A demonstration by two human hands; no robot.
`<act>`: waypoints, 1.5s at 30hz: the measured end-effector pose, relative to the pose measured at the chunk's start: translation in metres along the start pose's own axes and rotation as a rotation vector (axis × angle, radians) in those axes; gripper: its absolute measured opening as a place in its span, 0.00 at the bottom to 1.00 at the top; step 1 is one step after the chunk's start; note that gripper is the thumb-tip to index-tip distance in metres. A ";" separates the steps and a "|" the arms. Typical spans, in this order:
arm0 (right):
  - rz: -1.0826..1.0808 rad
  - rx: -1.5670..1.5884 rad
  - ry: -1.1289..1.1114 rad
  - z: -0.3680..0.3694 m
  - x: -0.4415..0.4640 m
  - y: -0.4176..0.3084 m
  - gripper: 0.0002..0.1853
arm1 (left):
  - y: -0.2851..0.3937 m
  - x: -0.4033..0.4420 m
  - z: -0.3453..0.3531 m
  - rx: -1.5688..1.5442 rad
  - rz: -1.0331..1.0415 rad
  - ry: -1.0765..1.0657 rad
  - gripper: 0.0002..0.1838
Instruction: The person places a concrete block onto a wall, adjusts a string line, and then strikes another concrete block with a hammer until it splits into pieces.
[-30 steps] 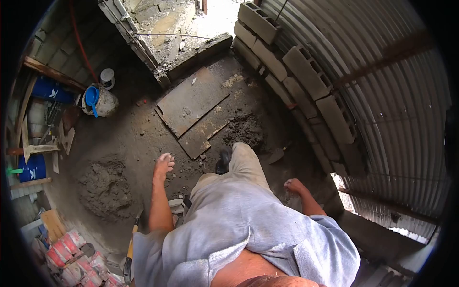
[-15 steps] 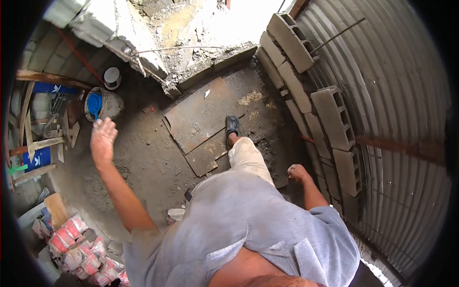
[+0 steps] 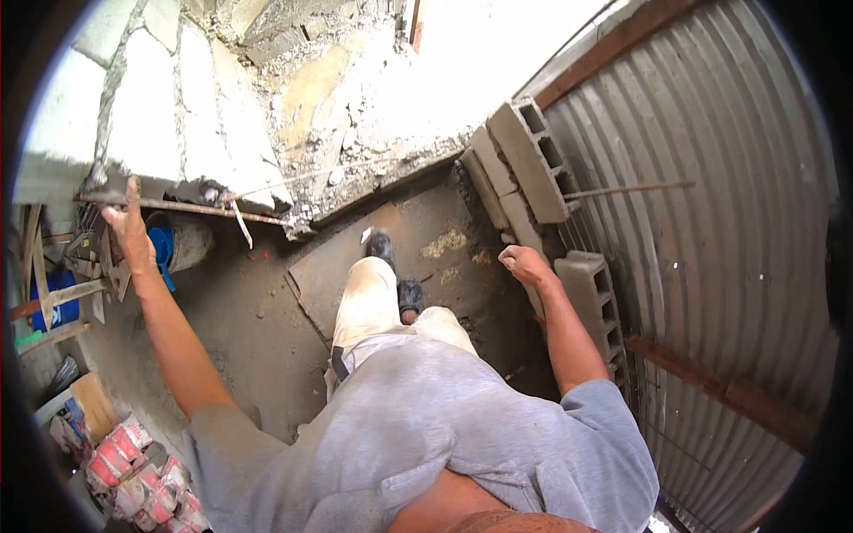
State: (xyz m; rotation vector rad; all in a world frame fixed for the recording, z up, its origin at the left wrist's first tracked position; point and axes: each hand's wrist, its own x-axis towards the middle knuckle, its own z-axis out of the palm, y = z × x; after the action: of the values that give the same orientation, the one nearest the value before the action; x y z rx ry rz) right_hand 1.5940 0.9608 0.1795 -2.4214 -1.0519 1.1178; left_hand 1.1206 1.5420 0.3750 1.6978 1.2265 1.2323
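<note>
One left hand [image 3: 130, 233] in my view, upper left of the frame, fingers spread by the rod [image 3: 191, 208] under the block wall [image 3: 142, 102], contact unclear, right hand [image 3: 526, 266] right of centre, fingers curled together, near hollow blocks [image 3: 582, 268].

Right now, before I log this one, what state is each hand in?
Left hand: open, at the long thin rod; contact can't be told.
Right hand: loosely curled, no object visible; whether fully closed can't be told.
</note>
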 end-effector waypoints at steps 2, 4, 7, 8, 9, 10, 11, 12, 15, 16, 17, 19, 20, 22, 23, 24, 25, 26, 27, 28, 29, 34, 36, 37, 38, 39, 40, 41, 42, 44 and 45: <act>-0.042 0.001 -0.006 -0.024 0.035 -0.020 0.14 | 0.008 -0.004 0.024 0.102 -0.068 0.136 0.50; -0.016 0.007 -0.048 -0.048 0.068 -0.039 0.14 | 0.018 -0.006 0.050 0.240 -0.022 0.347 0.54; 0.034 0.035 -0.113 -0.066 0.122 -0.043 0.12 | 0.034 -0.004 0.076 0.149 0.030 0.432 0.59; 0.021 -0.036 -0.135 -0.072 0.127 -0.048 0.12 | 0.034 -0.005 0.072 0.175 -0.061 0.439 0.59; -0.001 -0.104 -0.148 -0.079 0.136 -0.054 0.12 | 0.032 -0.002 0.071 0.196 -0.142 0.451 0.58; -0.072 -0.128 -0.197 -0.083 0.153 -0.055 0.11 | 0.031 0.001 0.073 0.195 -0.153 0.473 0.58; -0.084 -0.141 -0.207 -0.088 0.172 -0.054 0.11 | 0.032 0.001 0.074 0.267 -0.143 0.509 0.56; -0.055 -0.164 -0.234 -0.092 0.186 -0.063 0.11 | 0.034 0.000 0.074 0.346 -0.135 0.539 0.55; -0.119 -0.239 -0.250 -0.104 0.228 -0.086 0.13 | 0.054 0.001 0.080 0.357 -0.133 0.506 0.53; -0.157 -0.266 -0.272 -0.113 0.240 -0.102 0.13 | 0.056 0.002 0.081 0.291 -0.085 0.486 0.52; -0.195 -0.294 -0.291 -0.123 0.257 -0.116 0.13 | 0.056 0.004 0.081 0.295 -0.091 0.496 0.52; -0.283 -0.452 -0.341 -0.140 0.301 -0.132 0.13 | 0.054 0.004 0.081 0.292 -0.065 0.509 0.52; -0.348 -0.524 -0.340 -0.151 0.328 -0.140 0.12 | 0.056 0.005 0.080 0.291 -0.037 0.511 0.52; -0.481 -0.669 -0.322 -0.171 0.385 -0.150 0.11 | 0.059 0.005 0.082 0.245 -0.074 0.534 0.52; -0.673 -0.916 -0.275 -0.181 0.419 -0.150 0.10 | 0.059 0.007 0.082 0.226 -0.064 0.543 0.52; -0.586 -0.551 -0.405 -0.195 0.449 -0.153 0.09 | 0.051 0.008 0.081 0.242 -0.077 0.568 0.52; -0.704 -0.411 -0.369 -0.205 0.507 -0.129 0.08 | 0.040 0.008 0.078 0.180 -0.098 0.544 0.51; -0.829 -0.277 -0.338 -0.215 0.563 -0.106 0.09 | 0.034 0.005 0.069 0.136 -0.124 0.536 0.50; -0.956 -0.159 -0.310 -0.225 0.617 -0.083 0.09 | 0.047 0.006 0.073 0.263 -0.256 0.553 0.50; -0.547 -0.194 -0.265 -0.238 0.627 -0.132 0.05 | 0.038 0.005 0.071 0.285 -0.282 0.590 0.50; -0.270 0.057 -0.328 -0.248 0.641 -0.183 0.04 | 0.039 0.002 0.074 0.316 -0.271 0.620 0.50; 0.119 0.144 -0.221 -0.265 0.846 -0.271 0.30 | 0.083 -0.005 0.054 0.749 -0.806 0.410 0.68; 0.174 0.158 -0.210 -0.283 0.900 -0.300 0.38 | 0.124 -0.007 0.070 0.795 -0.936 0.379 0.59; 0.222 0.170 -0.218 -0.288 0.937 -0.303 0.41 | 0.149 0.003 0.078 0.768 -0.992 0.300 0.58; 0.225 0.136 -0.174 -0.290 0.947 -0.320 0.43 | 0.162 0.001 0.087 0.779 -1.029 0.317 0.58; 0.231 0.096 -0.128 -0.297 0.958 -0.334 0.44 | 0.180 -0.007 0.095 0.640 -1.112 0.374 0.56; 0.163 0.123 -0.204 -0.308 0.984 -0.334 0.48 | 0.199 -0.015 0.104 0.497 -1.184 0.432 0.54; 0.208 0.138 -0.192 -0.310 1.000 -0.343 0.49 | 0.212 -0.025 0.114 0.502 -1.215 0.443 0.54; 0.220 0.170 -0.183 -0.311 1.022 -0.343 0.50 | 0.221 -0.042 0.126 0.705 -1.223 0.477 0.56; 0.343 0.273 -0.156 -0.311 1.041 -0.358 0.56 | 0.242 -0.080 0.149 0.880 -1.330 0.503 0.57; 0.338 0.307 -0.187 -0.312 1.041 -0.364 0.61 | 0.254 -0.101 0.161 0.849 -1.436 0.501 0.56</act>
State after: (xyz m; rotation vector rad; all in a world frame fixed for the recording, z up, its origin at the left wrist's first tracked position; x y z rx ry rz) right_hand 2.0995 1.9742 0.0029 -2.3283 -0.4749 1.5135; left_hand 1.3369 1.3662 0.5263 0.4218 2.7521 0.1537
